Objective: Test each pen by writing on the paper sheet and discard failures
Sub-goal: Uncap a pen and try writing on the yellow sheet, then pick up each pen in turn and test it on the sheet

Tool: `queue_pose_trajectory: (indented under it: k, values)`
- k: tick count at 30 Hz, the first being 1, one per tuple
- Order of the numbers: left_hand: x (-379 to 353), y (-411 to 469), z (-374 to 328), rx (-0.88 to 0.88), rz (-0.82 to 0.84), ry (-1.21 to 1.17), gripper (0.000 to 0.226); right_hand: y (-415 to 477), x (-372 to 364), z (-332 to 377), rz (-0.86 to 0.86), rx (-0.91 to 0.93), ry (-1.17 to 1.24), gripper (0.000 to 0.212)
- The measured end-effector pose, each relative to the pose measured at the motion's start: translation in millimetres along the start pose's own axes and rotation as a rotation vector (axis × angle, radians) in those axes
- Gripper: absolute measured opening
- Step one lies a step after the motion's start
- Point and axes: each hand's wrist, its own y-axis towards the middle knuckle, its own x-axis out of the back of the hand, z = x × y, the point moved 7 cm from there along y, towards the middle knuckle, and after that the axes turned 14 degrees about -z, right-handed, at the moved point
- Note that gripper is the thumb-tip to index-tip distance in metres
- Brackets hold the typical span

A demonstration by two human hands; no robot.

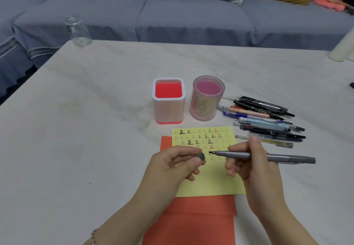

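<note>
Seemingly plastic grey pen (287,159), cap (201,156) off.

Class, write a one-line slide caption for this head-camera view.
The right hand holds an uncapped grey marker over the yellow sheet while the left hand grips its cap.

Evenly lit, fairly bright, soft and diffuse. Only faint, soft-edged shadows on the surface (86,139). Mildly soft overall, blurrier toward the glass jar (77,31) and sofa (191,18). Bowed by wide-angle distortion near the edges.
</note>
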Motion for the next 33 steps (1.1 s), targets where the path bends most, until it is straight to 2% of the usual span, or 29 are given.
queue_pose_trajectory:
  k: [5,16,19,24,26,28,30,32,33]
  values:
    - [-6.6,-2.5,-1.9,-0.015,0.027,0.003,0.014,-1.0,2.5,5.1,0.001,0.019,-0.001,0.046]
    - [-13.5,-1.2,-1.4,-0.072,0.059,0.075,0.018,-4.7,-0.7,6.5,0.064,0.063,-0.065,0.045]
    - [-20.5,-4.1,-2.6,-0.129,0.105,0.162,0.024,-5.6,-5.7,3.7,0.126,0.05,-0.098,0.045]
    - [-33.5,-3.6,-6.7,-0.205,0.111,0.193,0.03,-1.1,-2.9,12.2,0.086,0.109,-0.141,0.044]
    - [-38.5,-0.8,-7.4,-0.278,0.088,0.252,0.034,2.0,3.0,15.3,0.045,0.137,-0.144,0.046]
    - [-45.3,1.0,-10.0,-0.379,0.122,0.353,0.028,5.8,8.4,16.0,0.03,0.16,-0.164,0.049]
    - [-57.6,0.7,-5.6,-0.478,0.259,0.529,0.009,9.2,8.5,11.8,0.135,0.174,-0.262,0.044]
    - [-63.0,2.7,7.6,-0.507,0.356,0.708,0.01,14.7,4.7,-1.1,0.354,0.132,-0.419,0.03]
    - [-59.6,7.4,12.7,-0.478,0.324,0.747,0.014,18.9,4.6,-8.0,0.453,0.117,-0.527,0.016]
